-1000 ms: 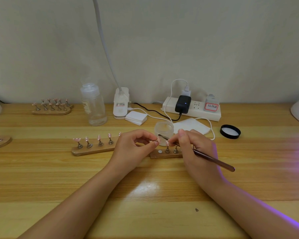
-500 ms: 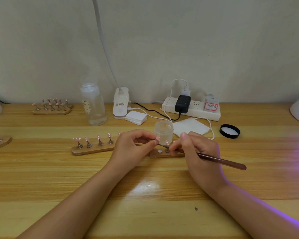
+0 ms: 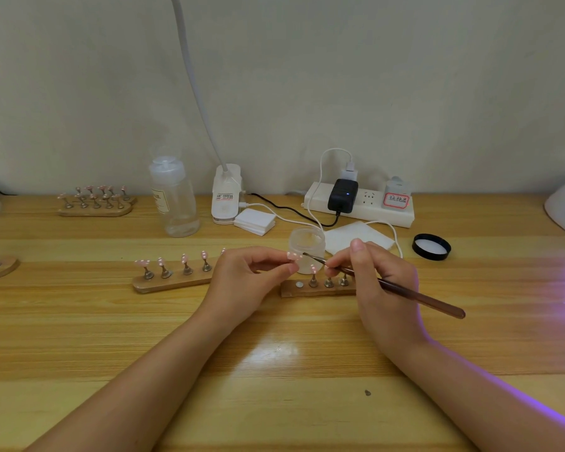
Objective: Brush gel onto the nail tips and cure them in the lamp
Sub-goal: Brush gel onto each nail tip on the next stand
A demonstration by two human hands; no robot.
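Note:
My left hand pinches a pink nail tip on its small stand, lifted off the wooden holder. My right hand holds a thin brown brush, whose bristle end touches the pinched nail tip. Behind them stands an open frosted gel jar. The holder below has one bare magnet spot and several stands with tips, partly hidden by my right hand. A second wooden holder with several pink tips lies to the left.
A clear bottle, a clip lamp base, white pads, a power strip, a white wipe and the black jar lid stand behind. More tip holders lie far left. Purple light glows at right.
The brush handle swung down and back up while its tip stayed at the nail tip in my left hand. My left hand barely moved.

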